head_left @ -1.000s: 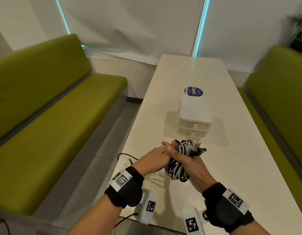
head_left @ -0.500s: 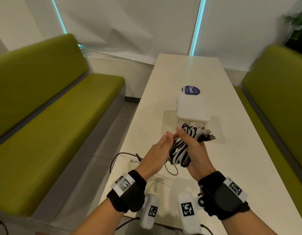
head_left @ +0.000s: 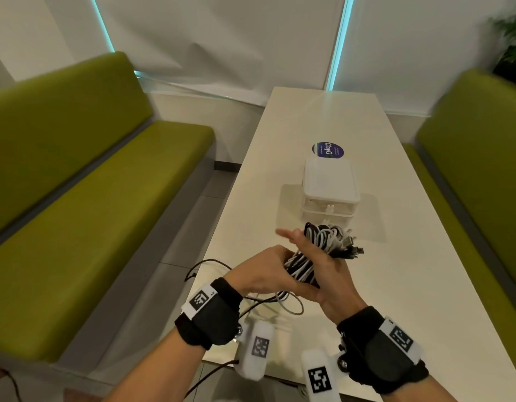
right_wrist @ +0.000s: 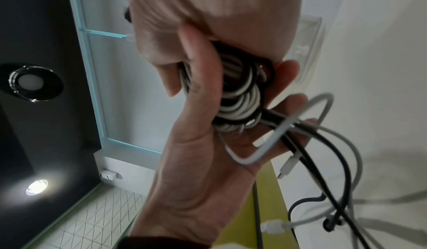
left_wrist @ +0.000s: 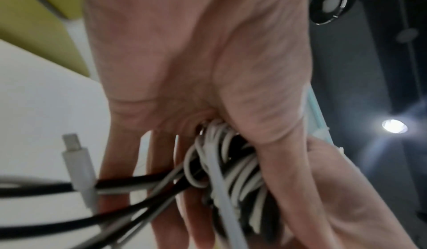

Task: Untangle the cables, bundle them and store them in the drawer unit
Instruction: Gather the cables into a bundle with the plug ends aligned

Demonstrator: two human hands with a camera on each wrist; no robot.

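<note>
Raised off the bench (head_left: 396, 285) since a second ago, our hands stay clamped on the cable bundle (head_left: 317, 250), left hand (head_left: 262, 274) wrapping loose tails, right hand (head_left: 323, 271) gripping, just short of the closed drawer unit (head_left: 329, 192)

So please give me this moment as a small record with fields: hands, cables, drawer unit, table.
right hand: grips the cable bundle
left hand: on the bundle's near side, grip unclear
loose ends: hang below the hands
drawer unit: white, drawers closed, behind the bundle
table: white, purple sticker behind the unit
</note>
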